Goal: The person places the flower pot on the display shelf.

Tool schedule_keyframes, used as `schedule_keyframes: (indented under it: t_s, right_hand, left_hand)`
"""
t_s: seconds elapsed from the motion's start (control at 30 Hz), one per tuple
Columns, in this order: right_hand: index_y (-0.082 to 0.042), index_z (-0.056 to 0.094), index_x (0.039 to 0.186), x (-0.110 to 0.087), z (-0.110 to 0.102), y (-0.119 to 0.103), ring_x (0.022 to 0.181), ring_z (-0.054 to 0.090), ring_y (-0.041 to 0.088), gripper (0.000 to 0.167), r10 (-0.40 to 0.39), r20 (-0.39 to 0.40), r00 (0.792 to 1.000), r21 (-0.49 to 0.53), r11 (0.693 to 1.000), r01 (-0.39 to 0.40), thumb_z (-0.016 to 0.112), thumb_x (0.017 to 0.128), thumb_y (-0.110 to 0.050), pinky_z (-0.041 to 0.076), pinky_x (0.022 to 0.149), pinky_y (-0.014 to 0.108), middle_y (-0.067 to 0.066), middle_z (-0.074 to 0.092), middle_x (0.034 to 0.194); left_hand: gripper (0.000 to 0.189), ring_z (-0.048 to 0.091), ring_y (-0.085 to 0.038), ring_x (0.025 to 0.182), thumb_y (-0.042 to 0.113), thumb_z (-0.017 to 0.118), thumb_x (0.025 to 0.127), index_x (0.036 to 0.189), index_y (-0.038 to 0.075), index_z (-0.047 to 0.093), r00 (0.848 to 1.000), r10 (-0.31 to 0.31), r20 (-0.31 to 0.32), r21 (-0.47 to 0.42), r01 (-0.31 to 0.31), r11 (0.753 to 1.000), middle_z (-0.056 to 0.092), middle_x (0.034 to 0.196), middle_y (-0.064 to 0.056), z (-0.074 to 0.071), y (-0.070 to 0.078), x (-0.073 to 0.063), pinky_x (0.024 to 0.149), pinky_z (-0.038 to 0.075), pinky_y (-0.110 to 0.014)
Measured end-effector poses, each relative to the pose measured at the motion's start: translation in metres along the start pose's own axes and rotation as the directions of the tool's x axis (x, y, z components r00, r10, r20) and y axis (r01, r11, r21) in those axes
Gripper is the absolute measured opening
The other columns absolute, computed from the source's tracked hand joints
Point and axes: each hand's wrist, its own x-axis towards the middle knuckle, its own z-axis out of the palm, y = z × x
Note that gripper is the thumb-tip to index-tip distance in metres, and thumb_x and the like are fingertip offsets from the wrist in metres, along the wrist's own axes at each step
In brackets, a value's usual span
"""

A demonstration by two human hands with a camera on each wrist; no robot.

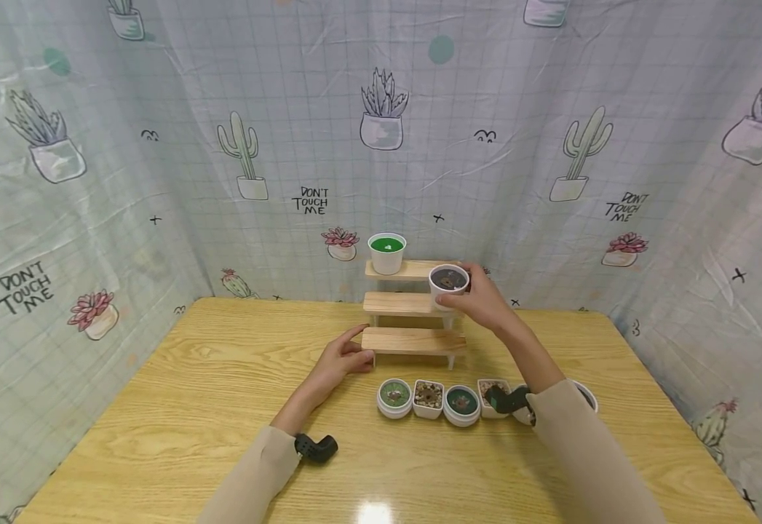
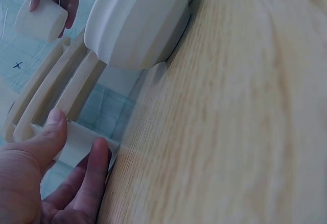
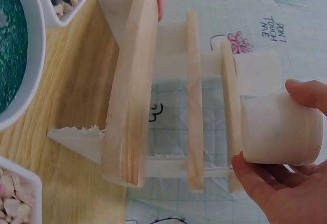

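My right hand [image 1: 487,300] grips a round white pot [image 1: 448,279] with a dark grey top, close to the right end of the three-tier wooden stand [image 1: 413,339]. In the right wrist view the thumb and fingers clasp that pot [image 3: 281,129] beside the top shelf [image 3: 231,116]. At the stand's left end my left hand [image 1: 336,365] holds the lowest tier. The left wrist view has the thumb on the wooden edge and the fingers at the white side support [image 2: 76,139]. A white pot with a green top [image 1: 387,255] stands on the left of the top shelf.
In front of the stand runs a row of small white pots, among them a green-topped one [image 1: 394,397], a square pebble-filled one [image 1: 429,399] and a dark green one [image 1: 462,404]. My right sleeve [image 1: 584,437] covers part of the row. A patterned curtain [image 1: 308,145] hangs behind the wooden table [image 1: 236,349].
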Motion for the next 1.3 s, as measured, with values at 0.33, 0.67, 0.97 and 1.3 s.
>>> schedule_keyframes:
  t_s: [0.33, 0.67, 0.97, 1.3]
  right_hand:
    - [0.003, 0.033, 0.15, 0.008, 0.004, 0.0, 0.129, 0.053, 0.038, 0.08, -0.003, -0.011, 1.0, -0.027, 1.0, 0.003, 0.078, 0.091, -0.026, 0.05, 0.106, 0.046, 0.025, 0.048, 0.143]
    - [0.002, 0.033, 0.15, 0.016, 0.003, -0.003, 0.131, 0.053, 0.037, 0.082, 0.014, -0.028, 1.0, -0.066, 0.998, -0.016, 0.079, 0.09, -0.029, 0.049, 0.11, 0.05, 0.023, 0.049, 0.144]
    - [0.0, 0.032, 0.151, 0.021, 0.003, -0.006, 0.128, 0.054, 0.035, 0.081, 0.018, -0.023, 1.0, -0.057, 0.998, -0.02, 0.078, 0.091, -0.031, 0.049, 0.107, 0.046, 0.022, 0.051, 0.144]
    - [0.002, 0.032, 0.15, 0.027, 0.003, -0.012, 0.126, 0.053, 0.034, 0.081, 0.01, -0.024, 1.0, -0.038, 0.999, -0.011, 0.078, 0.091, -0.028, 0.049, 0.105, 0.043, 0.023, 0.049, 0.143]
  left_hand:
    - [0.071, 0.073, -0.02, 0.095, 0.011, 0.068, 0.101, 0.162, 0.015, 0.034, 1.0, -0.003, 0.004, 0.003, 0.003, 1.0, 0.067, 0.111, -0.014, -0.001, -0.003, -0.001, 0.091, 0.065, -0.036]
    - [0.072, 0.074, -0.02, 0.096, 0.013, 0.068, 0.101, 0.163, 0.014, 0.032, 1.0, 0.008, 0.014, 0.012, -0.009, 1.0, 0.067, 0.112, -0.015, -0.001, -0.002, 0.0, 0.092, 0.065, -0.036]
    - [0.073, 0.074, -0.02, 0.095, 0.012, 0.068, 0.101, 0.163, 0.013, 0.031, 1.0, 0.006, 0.015, 0.013, -0.006, 1.0, 0.067, 0.112, -0.014, -0.001, -0.002, 0.0, 0.092, 0.065, -0.036]
    - [0.073, 0.074, -0.021, 0.097, 0.012, 0.068, 0.101, 0.164, 0.014, 0.031, 1.0, -0.001, 0.014, 0.011, 0.001, 1.0, 0.067, 0.112, -0.014, -0.001, -0.001, 0.001, 0.092, 0.065, -0.036]
